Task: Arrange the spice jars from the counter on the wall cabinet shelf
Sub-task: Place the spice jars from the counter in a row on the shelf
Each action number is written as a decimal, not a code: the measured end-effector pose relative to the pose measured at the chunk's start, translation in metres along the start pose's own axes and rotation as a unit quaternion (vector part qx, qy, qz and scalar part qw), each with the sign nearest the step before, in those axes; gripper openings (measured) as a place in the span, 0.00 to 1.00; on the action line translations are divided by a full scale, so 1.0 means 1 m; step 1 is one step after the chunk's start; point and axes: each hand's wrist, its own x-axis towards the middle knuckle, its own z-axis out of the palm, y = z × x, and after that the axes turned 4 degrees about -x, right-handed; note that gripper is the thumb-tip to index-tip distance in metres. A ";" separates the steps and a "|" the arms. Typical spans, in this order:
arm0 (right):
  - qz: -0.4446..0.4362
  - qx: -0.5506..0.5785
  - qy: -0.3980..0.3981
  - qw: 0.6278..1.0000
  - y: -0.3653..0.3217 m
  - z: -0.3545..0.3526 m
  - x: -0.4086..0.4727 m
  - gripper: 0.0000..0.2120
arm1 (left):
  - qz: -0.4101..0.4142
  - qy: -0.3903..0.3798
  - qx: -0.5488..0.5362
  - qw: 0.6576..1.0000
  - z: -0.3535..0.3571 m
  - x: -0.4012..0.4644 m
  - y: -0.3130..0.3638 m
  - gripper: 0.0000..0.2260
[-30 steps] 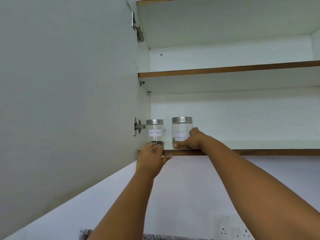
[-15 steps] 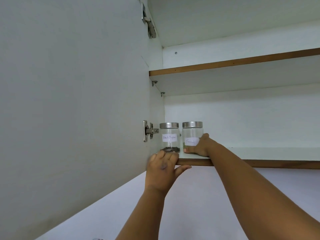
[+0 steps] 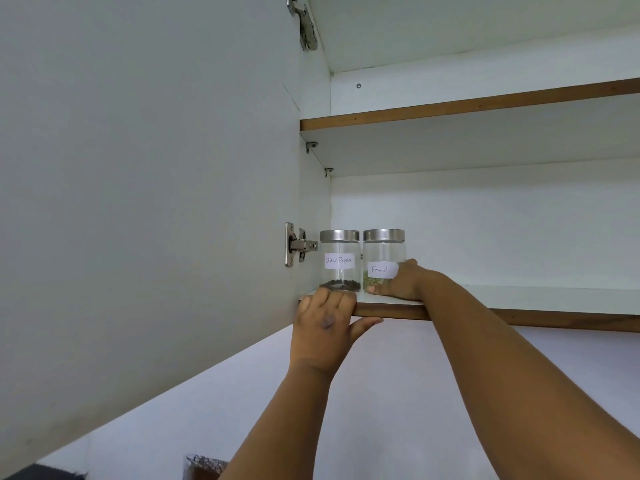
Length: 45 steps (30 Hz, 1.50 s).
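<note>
Fennel jar now tucked right up beside the pepper jar at the left end of the bottom shelf, lids nearly touching, where a second ago a clear gap sat between them and the fennel one stood nearer the front edge. So basically slid back and left into line. Right hand wrapped round the lower right side of the fennel jar, thumb across the front at the base, fingers curled out of sight behind the glass. Looks like the placing is about done and only letting go remains, though that's a guess. Left hand hooked over the shelf's front edge just under the pepper jar, fingers curled on top, thumb stretched along the wooden lip, gripping the board and not a jar. Both jars upright, clear glass, brushed metal lids, white handwritten labels: "Black Pepper" with a thin dark layer at the bottom, "Fennel" with a bit of greenish seed. Mostly empty otherwise. Two in place side by side; no telling how many more wait on the counter, out of view. Door swung open at left, hinge just beside the pepper jar.
</note>
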 end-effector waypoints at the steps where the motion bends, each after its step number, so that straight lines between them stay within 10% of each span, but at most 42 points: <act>1: -0.005 0.000 -0.004 1.000 0.001 0.000 0.001 0.48 | -0.001 -0.001 -0.001 1.000 0.000 0.000 0.000 0.25; 19: -0.062 -0.035 -0.011 0.997 -0.001 -0.004 -0.009 0.37 | -0.017 -0.046 0.010 0.999 0.001 -0.002 0.002 0.25; 30: 0.052 -0.105 -0.049 0.992 -0.014 -0.009 -0.039 0.54 | -0.058 -0.150 -0.026 0.987 -0.023 0.005 0.009 0.27; 45: -0.041 -0.246 0.147 0.957 0.056 0.006 -0.173 0.41 | -0.204 -0.365 -0.174 0.892 -0.108 -0.034 0.059 0.33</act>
